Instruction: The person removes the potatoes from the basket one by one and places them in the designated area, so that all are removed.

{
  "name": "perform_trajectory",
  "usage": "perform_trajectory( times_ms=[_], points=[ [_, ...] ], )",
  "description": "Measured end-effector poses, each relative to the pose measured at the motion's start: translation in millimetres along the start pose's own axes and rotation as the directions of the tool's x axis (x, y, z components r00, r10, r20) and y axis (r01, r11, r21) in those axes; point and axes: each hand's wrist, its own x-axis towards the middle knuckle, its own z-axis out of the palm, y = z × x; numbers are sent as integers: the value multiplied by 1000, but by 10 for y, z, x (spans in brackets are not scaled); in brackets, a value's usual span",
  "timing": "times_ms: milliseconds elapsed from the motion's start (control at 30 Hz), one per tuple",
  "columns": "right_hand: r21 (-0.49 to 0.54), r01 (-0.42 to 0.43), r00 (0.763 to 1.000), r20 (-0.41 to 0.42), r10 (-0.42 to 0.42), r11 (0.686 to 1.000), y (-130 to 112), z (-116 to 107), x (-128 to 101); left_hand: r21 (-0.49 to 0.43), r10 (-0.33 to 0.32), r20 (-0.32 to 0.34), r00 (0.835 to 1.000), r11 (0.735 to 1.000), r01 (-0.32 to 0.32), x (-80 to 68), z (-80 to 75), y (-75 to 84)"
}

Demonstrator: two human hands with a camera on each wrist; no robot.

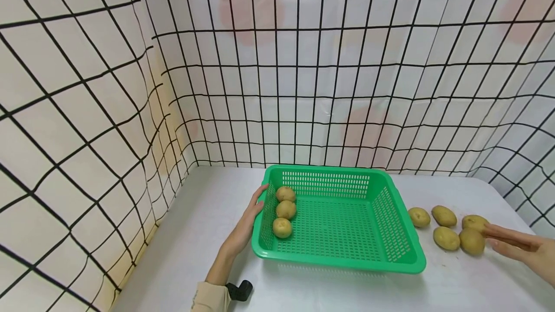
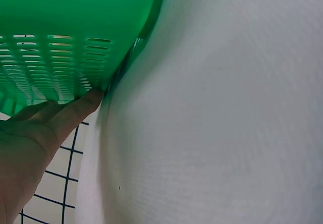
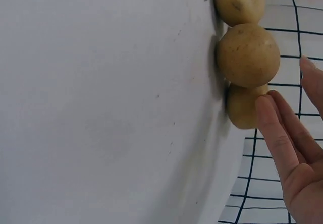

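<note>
A green perforated basket (image 1: 390, 254) stands on the white table, with three potatoes (image 1: 285, 209) in a row along its left inner wall. My left hand (image 1: 253, 210) lies against the outside of that left wall with straight fingers; in the left wrist view the fingertips (image 2: 93, 99) touch the basket (image 2: 60, 32) near its base. Several loose potatoes (image 1: 446, 238) lie on the table right of the basket. My right hand (image 1: 505, 240) reaches in flat from the right, and its fingers (image 3: 275, 133) touch one potato (image 3: 241, 110) next to two others (image 3: 248, 55).
White sheets with a black grid (image 1: 303, 85) wall in the table at the back, left and right. The white tabletop (image 1: 204, 235) is bare left of the basket and in front of it. A black wrist mount (image 1: 240, 290) sits on my left forearm.
</note>
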Motion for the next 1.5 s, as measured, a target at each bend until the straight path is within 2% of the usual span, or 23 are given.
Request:
perform_trajectory(
  times_ms=[100,167,233,333,433,567,667,833,900,1067,1300,1500],
  points=[
    [78,25,1000,-15,-24,997,-126,20,-51,4,1,0,1000,1000,-1,-12,-4,-1],
    [137,68,997,-29,-65,988,-236,54,-92,1,-5,-3,1000,1000,5,-22,-6,4],
    [152,121,992,-41,-116,981,-375,95,-126,0,-6,-5,1000,1000,6,-31,-7,7],
    [116,221,974,-79,-213,968,-602,165,-156,0,-9,-8,1000,1000,9,-36,-7,16],
    [57,316,945,-103,-310,947,-803,185,-145,1,-7,-3,1000,1000,7,-25,-1,18],
    [-20,394,912,-121,-393,919,-980,197,-97,9,1,10,1000,1000,-1,2,16,6],
    [-41,399,910,-102,-401,916,-1088,221,-68,18,1,8,1000,1000,-1,14,28,1],
    [29,412,911,-44,-410,911,-1305,263,-37,18,2,-2,1000,1000,-2,13,26,8],
    [53,432,902,-37,-430,900,-1400,277,-30,19,9,1,1000,1000,-9,8,20,12],
    [12,505,862,-55,-504,863,-1618,291,0,14,6,7,1000,1000,-6,-4,6,2],
    [4,540,841,-29,-540,841,-1965,273,16,13,-2,2,1000,1000,2,-11,4,11],
    [-14,600,800,8,-600,800,-2282,304,15,22,8,10,1000,1000,-8,-4,-2,17]
  ],
)
